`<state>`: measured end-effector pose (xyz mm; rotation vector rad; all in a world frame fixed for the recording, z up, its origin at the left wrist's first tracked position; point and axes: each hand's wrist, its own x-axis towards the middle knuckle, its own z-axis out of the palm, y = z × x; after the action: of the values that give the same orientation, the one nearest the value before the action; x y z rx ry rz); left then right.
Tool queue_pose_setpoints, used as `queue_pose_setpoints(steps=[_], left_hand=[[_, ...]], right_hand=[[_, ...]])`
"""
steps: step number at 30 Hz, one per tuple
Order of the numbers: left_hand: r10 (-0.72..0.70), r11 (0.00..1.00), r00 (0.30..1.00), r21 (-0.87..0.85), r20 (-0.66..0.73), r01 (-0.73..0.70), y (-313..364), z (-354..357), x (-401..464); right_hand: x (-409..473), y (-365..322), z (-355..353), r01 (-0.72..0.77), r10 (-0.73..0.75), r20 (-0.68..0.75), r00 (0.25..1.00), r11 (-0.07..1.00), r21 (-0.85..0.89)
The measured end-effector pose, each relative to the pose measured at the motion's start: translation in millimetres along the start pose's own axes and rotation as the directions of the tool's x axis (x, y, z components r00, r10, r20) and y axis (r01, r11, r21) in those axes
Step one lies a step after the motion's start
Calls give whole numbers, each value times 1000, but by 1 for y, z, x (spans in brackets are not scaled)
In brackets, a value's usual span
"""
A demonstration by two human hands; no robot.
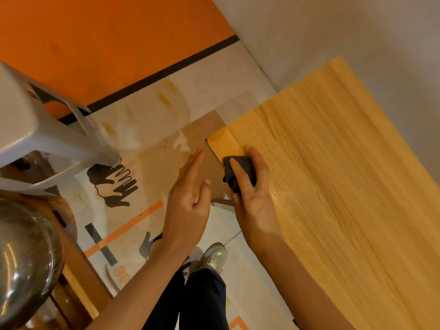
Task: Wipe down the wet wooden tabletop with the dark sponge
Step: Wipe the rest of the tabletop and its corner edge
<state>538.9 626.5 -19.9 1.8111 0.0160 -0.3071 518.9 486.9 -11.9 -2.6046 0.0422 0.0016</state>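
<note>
Right, I see my right hand [250,186] gripping the dark sponge [240,171] at the wooden tabletop [333,175]'s left edge, long axis along that edge, while my left hand [190,198] hovers beside it, fingers straight together.

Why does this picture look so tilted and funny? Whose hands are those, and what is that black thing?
The camera sits on a person's head and looks down, so you see their own arms and one shoe. That makes everything look tilted. The right hand holds a dark sponge at the near corner of a yellow wooden tabletop, with its fingers lying over the sponge. A shiny patch beside that hand looks wet. The left hand is flat and open, holds nothing, and hovers over the patterned floor beside the table. On the left are a grey plastic stool and a shiny metal bowl.
</note>
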Motion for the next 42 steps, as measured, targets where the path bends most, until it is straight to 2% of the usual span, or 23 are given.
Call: queue_pose_setpoints(steps=[3, 5, 6, 7, 8, 9, 10, 11, 12, 14, 17, 21, 23, 25, 27, 30, 33, 42], left_hand=[[15, 999, 1000, 40, 14, -15, 18, 7, -13], [28, 998, 999, 54, 40, -30, 33, 15, -21], [23, 998, 998, 53, 62, -26, 39, 20, -25], [0, 999, 996, 38, 91, -4, 45, 26, -30], [-41, 999, 991, 8, 128, 40, 51, 33, -34], [-90, 995, 981, -29, 171, 97, 58, 40, -38], [-132, 987, 969, -60, 207, 147, 64, 48, -41], [-161, 979, 960, -87, 229, 185, 70, 55, -45], [-188, 969, 953, -111, 237, 219, 75, 62, -48], [-258, 943, 938, -149, 231, 296, 86, 73, -54], [-299, 935, 924, -119, 237, 334, 97, 88, -62], [-352, 919, 911, -106, 215, 380, 103, 105, -70], [-354, 927, 906, -46, 231, 373, 105, 110, -72], [-349, 934, 903, 8, 251, 358, 106, 114, -73], [-324, 945, 911, 49, 254, 323, 105, 115, -69], [-297, 954, 920, 131, 257, 271, 104, 116, -54], [-304, 946, 896, 214, 323, 244, 101, 116, -33], [-312, 889, 832, 451, 458, 85, 93, 109, 27]], right_hand=[[-17, -6, -20, -137, 195, -171, 966, 943, 304], [-26, -9, -37, -242, 411, -201, 889, 795, 556], [-29, -10, -46, -302, 535, -142, 833, 653, 695], [-32, -10, -56, -356, 642, -28, 767, 460, 814], [-35, -7, -64, -399, 705, 138, 696, 220, 890], [-39, -3, -72, -408, 698, 306, 648, -21, 913], [-43, 1, -80, -393, 649, 421, 634, -199, 898], [-48, 4, -90, -377, 596, 480, 644, -298, 877], [-53, 6, -99, -371, 553, 504, 664, -342, 864], [-62, 11, -111, -413, 529, 516, 674, -310, 856], [-75, 19, -126, -554, 595, 529, 605, -163, 817], [-86, 27, -145, -683, 654, 537, 532, -43, 730], [-89, 31, -150, -702, 652, 552, 520, -42, 711], [-94, 33, -152, -678, 631, 562, 535, -76, 731], [-99, 36, -147, -662, 635, 543, 550, -65, 747], [-101, 40, -137, -614, 702, 503, 505, -118, 781], [-92, 43, -128, -553, 757, 466, 458, -168, 816], [-52, 38, -111, -561, 879, 287, 380, -28, 828]])
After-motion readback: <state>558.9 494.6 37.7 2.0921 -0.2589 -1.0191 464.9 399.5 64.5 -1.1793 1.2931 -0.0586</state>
